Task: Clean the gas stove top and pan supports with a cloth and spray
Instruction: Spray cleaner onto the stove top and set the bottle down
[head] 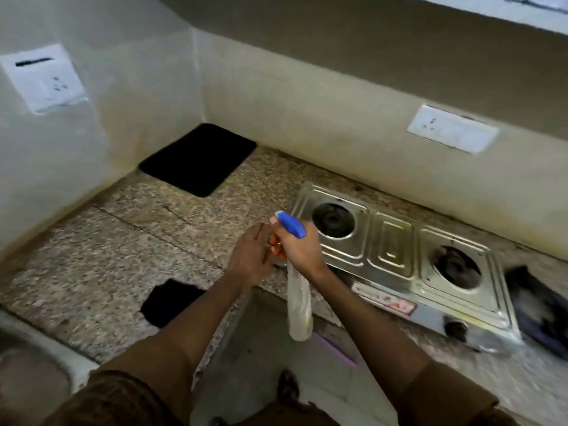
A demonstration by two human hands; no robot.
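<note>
A steel two-burner gas stove [390, 253] stands on the speckled granite counter [129, 241], its pan supports off and both burners bare. My right hand [299, 247] grips the neck of a clear spray bottle [298, 305] with a blue and orange head, held over the counter's front edge just left of the stove. The bottle hangs down below my fist. My left hand [250, 256] rests against the bottle's orange trigger side, fingers fairly straight. A dark cloth [541, 309] lies bunched on the counter to the right of the stove.
A black mat [199, 158] lies in the back corner of the counter and a smaller black patch [169, 302] sits near the front edge. A sink rim [37, 358] shows at the lower left. Wall sockets [451, 129] are mounted above the stove and on the left wall.
</note>
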